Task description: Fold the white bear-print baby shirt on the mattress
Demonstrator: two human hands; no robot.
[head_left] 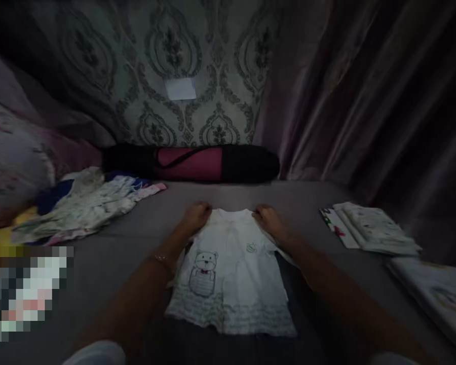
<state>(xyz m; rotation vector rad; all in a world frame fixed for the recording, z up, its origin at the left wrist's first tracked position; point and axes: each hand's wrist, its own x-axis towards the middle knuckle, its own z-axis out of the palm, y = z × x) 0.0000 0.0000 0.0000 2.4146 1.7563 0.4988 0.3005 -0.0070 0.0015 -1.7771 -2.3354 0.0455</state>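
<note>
On the grey bed surface (137, 238), in the middle of the view, lies a small white cotton child's shirt (231, 274), spread flat with its neck end away from the person. A line drawing of a bear sits on the shirt's left front, and a small green mark on its right chest is too blurred to read as writing. Rows of faint ruffled trim run across the hem nearest the camera.

The left hand (198, 215) rests on the shirt's far left corner, its grip pressed together on the fabric at the shoulder. A thin bracelet circles that wrist. The right hand (269, 219) sits on the far right corner in the same way, fingers curled and pinching the cloth there.

To the left, a loose heap of pale patterned clothes (87, 203) lies well apart from the shirt. To the right, a stack of folded white printed garments (372, 228) rests near the bed's edge. Behind the shirt, against the damask-patterned wall (197, 61), lies a long dark roll with a pink middle section (192, 163). A pale rectangular plate on the wall shows no legible text. Mauve curtains (365, 91) hang at the right.
</note>
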